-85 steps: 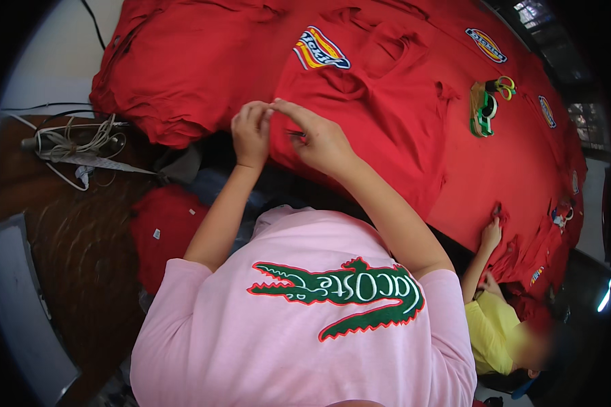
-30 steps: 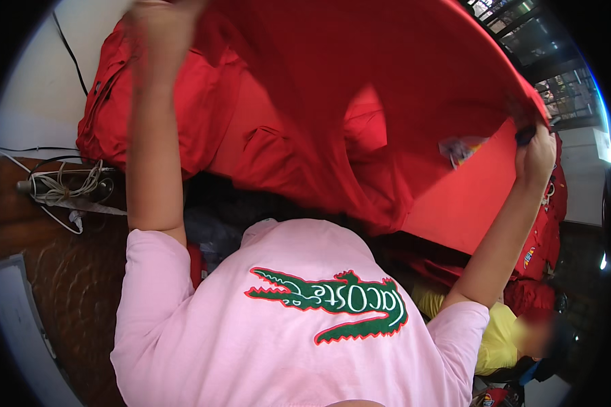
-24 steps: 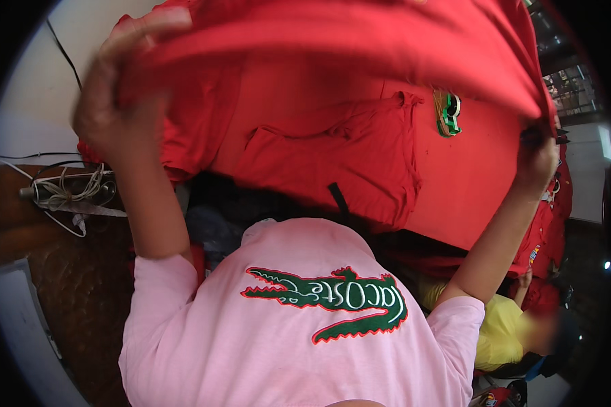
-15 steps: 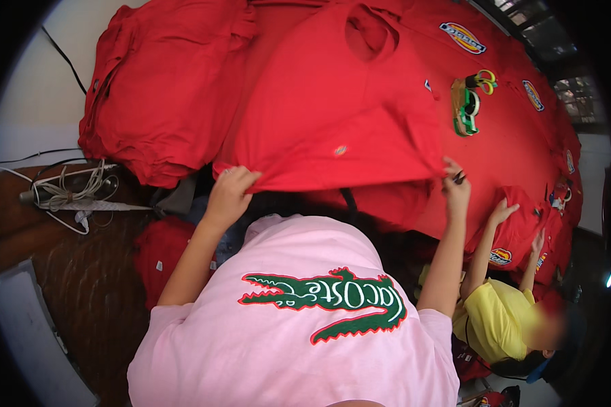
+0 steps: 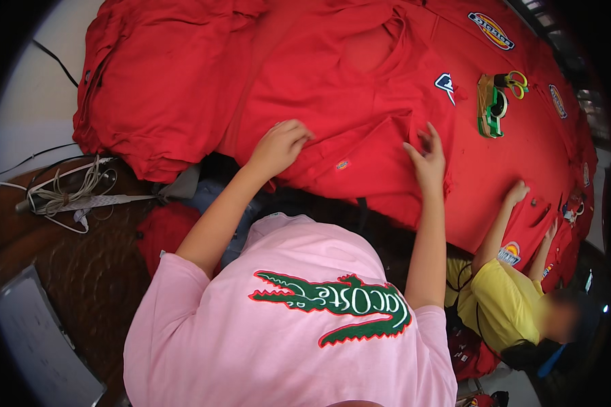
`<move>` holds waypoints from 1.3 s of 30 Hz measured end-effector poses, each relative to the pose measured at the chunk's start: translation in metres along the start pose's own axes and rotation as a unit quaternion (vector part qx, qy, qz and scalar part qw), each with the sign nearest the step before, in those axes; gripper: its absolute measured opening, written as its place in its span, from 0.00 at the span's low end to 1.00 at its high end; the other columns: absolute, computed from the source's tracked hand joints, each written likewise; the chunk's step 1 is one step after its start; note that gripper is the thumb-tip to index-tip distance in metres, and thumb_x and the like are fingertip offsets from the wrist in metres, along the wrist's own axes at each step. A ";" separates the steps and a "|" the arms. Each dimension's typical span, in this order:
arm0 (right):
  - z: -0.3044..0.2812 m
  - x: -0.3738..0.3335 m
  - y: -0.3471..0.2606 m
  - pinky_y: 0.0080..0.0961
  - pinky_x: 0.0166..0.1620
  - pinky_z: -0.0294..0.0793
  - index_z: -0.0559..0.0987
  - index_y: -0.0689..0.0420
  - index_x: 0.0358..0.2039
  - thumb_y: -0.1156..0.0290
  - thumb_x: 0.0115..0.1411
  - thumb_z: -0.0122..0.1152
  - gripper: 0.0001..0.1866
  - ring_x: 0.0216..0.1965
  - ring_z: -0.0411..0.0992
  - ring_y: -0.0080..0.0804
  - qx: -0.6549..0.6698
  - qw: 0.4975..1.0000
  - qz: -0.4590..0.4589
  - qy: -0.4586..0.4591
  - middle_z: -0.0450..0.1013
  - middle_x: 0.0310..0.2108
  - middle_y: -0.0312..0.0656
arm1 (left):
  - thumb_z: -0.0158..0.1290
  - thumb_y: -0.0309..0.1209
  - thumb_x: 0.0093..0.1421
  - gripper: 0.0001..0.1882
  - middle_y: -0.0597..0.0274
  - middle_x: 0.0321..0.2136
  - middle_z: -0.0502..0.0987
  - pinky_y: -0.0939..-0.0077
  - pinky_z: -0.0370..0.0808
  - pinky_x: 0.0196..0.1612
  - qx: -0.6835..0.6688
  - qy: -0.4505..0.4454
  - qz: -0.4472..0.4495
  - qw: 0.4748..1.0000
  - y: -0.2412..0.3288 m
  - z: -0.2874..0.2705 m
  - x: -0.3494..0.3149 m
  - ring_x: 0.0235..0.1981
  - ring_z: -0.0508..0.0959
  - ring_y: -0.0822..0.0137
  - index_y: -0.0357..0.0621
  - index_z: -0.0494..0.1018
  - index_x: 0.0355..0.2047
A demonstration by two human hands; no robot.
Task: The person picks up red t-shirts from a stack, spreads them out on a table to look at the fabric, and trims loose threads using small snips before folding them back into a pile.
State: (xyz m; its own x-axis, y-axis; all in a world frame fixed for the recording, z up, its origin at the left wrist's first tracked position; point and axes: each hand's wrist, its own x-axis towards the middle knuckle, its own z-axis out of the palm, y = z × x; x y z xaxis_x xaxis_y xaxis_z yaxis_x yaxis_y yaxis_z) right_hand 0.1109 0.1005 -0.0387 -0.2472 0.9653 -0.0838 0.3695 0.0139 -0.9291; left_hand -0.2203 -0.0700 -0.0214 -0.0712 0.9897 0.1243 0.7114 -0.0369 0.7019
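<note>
A red T-shirt (image 5: 305, 152) lies loosely rumpled on the red-covered work surface before me, its neck opening away from me. A small woven label shows near its lower edge. On the shirt's left part is my left hand (image 5: 280, 146), fingers loosely bent with no cloth visibly gripped. My right hand (image 5: 429, 161) is over the shirt's right part, thumb and fingers spread apart and holding nothing. Past that hand a dark blue and white patch (image 5: 445, 84) shows on the red cloth.
A thick heap of red garments (image 5: 163, 88) is on the left. A green tape dispenser (image 5: 489, 108) and yellow-handled scissors (image 5: 516, 85) lie at right. Bundled cables (image 5: 71, 190) are at lower left. A co-worker in a yellow shirt (image 5: 502, 308) handles red cloth nearby.
Both hands have let go of the shirt's stretched near edge and moved inward over it. The cloth has dropped and lies in folds. My view has shifted slightly.
</note>
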 end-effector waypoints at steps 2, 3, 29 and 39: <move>0.024 0.007 0.002 0.23 0.52 0.72 0.75 0.58 0.60 0.74 0.55 0.75 0.32 0.51 0.73 0.27 0.017 1.000 0.017 -0.011 0.77 0.49 0.41 | 0.52 0.23 0.64 0.06 0.57 0.39 0.79 0.62 0.73 0.50 -0.007 -0.001 0.038 0.999 0.008 0.020 0.039 0.45 0.78 0.54 0.43 0.79 0.39; 0.027 0.009 0.007 0.22 0.50 0.73 0.78 0.59 0.57 0.75 0.55 0.74 0.28 0.47 0.74 0.24 0.057 0.997 0.036 -0.033 0.78 0.45 0.39 | 0.52 0.22 0.64 0.07 0.57 0.40 0.79 0.61 0.73 0.51 -0.011 -0.004 0.051 0.999 0.011 0.028 0.059 0.46 0.78 0.54 0.43 0.79 0.39; 0.012 -0.060 -0.107 0.17 0.42 0.72 0.81 0.63 0.45 0.81 0.59 0.66 0.13 0.37 0.73 0.19 0.080 0.997 -0.004 -0.007 0.76 0.37 0.37 | 0.61 0.36 0.63 0.13 0.61 0.34 0.81 0.67 0.67 0.58 -0.099 -0.182 -0.066 0.976 0.049 -0.010 0.149 0.43 0.78 0.68 0.41 0.80 0.44; 0.049 -0.052 -0.175 0.17 0.38 0.74 0.78 0.63 0.45 0.78 0.62 0.68 0.12 0.36 0.75 0.19 0.009 0.991 -0.135 0.004 0.78 0.37 0.38 | 0.59 0.32 0.65 0.08 0.63 0.35 0.76 0.70 0.68 0.54 -0.230 -0.047 0.021 0.972 0.104 -0.040 0.071 0.39 0.75 0.67 0.41 0.78 0.39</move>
State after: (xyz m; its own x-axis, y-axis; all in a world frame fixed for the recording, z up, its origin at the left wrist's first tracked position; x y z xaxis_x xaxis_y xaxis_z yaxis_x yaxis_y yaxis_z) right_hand 0.0151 0.0352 0.1107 -0.3274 0.9291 0.1723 0.2738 0.2678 -0.9238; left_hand -0.1795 -0.0092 0.0882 0.0297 0.9935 0.1102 0.3239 -0.1139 0.9392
